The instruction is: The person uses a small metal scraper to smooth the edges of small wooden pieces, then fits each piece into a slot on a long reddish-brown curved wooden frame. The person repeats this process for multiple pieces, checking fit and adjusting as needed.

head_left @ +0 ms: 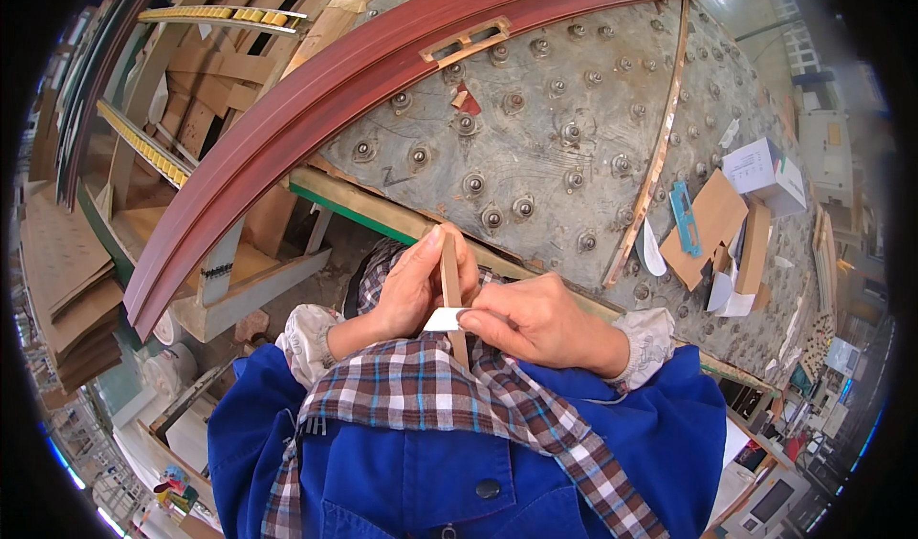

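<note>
Ok, my left hand (413, 286) is closed round a thin wooden strip (450, 286), fingers wrapped behind, thumb pressed along its front edge. The strip stands nearly upright in that grip; its top pokes out just above the fingertips, its lower end runs down past my right hand toward the plaid apron.

My right hand (540, 321) is pinched shut on a small white piece (446, 319), thumb & forefinger on its right end. The white bit lies flat across the strip's lower part, touching it, right below the left-hand grip and sticking out a little to the left. Can't tell what the white piece is exactly, pad or tape, too small.

Both hands sit close together, knuckles nearly touching, over the near edge of the metal table (535, 147) studded w/ round rollers.

Beyond the grip: a long red-brown curved moulding (316, 109) sweeps across the table, w/ a pale rectangular cutout in it. To the right of my right hand, well apart, cardboard pieces (712, 223), a blue tool (685, 216) and a white box (762, 171) lie on the table.
</note>
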Available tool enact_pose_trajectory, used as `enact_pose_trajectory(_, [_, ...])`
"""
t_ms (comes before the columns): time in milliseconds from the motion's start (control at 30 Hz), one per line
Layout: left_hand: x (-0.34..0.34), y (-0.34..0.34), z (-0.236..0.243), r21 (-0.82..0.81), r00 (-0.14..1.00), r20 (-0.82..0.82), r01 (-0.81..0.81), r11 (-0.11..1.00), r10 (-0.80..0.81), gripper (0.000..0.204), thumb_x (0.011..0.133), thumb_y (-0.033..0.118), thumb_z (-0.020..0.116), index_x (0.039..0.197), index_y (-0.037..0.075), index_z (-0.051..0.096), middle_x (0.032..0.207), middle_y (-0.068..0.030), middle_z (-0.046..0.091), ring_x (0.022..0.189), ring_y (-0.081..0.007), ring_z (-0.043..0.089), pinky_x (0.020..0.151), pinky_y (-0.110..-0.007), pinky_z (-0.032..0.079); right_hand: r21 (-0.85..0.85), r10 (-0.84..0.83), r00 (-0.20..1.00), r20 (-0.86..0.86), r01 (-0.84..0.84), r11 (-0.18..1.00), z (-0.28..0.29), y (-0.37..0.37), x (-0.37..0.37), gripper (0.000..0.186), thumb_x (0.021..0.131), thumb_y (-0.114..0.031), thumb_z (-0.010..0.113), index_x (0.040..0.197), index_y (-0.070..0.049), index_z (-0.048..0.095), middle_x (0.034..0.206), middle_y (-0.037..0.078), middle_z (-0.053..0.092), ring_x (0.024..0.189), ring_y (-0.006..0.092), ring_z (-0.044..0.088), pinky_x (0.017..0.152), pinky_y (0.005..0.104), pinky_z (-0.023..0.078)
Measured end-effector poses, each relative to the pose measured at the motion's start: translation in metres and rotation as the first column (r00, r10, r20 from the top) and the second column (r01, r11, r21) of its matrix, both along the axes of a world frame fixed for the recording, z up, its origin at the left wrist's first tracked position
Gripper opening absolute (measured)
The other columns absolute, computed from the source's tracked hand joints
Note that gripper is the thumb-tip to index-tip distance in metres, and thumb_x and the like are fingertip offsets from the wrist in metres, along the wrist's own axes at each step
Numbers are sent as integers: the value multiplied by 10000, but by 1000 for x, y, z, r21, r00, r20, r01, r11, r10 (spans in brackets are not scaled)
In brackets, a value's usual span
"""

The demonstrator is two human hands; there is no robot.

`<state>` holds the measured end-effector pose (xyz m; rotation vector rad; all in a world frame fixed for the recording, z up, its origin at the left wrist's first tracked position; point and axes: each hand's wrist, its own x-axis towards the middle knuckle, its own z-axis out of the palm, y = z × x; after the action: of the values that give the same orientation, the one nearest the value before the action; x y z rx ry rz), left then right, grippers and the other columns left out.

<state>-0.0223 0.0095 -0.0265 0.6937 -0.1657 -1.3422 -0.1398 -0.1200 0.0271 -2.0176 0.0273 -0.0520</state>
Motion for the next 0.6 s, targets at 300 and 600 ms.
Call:
enact_pose_trajectory(300, [2, -12, 2, 25, 968, 178, -185, 982, 178, 368, 989, 360, 232, 865, 70, 420, 649, -65, 449, 533, -105, 355, 502, -227, 325, 106, -286, 956, -68, 292, 951, -12, 1, 0, 181, 879, -201, 559, 827, -29, 583, 565, 96, 530, 456, 189, 514, 434, 303, 389])
enact_pose_trajectory(600, [24, -35, 4, -209, 856, 312, -361, 909, 411, 343, 986, 361, 245, 849, 80, 386, 634, -45, 394, 518, -125, 340, 494, -256, 297, 758, -222, 906, -360, 422, 497, -10, -2, 2, 187, 873, -159, 573, 928, 19, 588, 713, -35, 558, 669, 28, 501, 586, 192, 390])
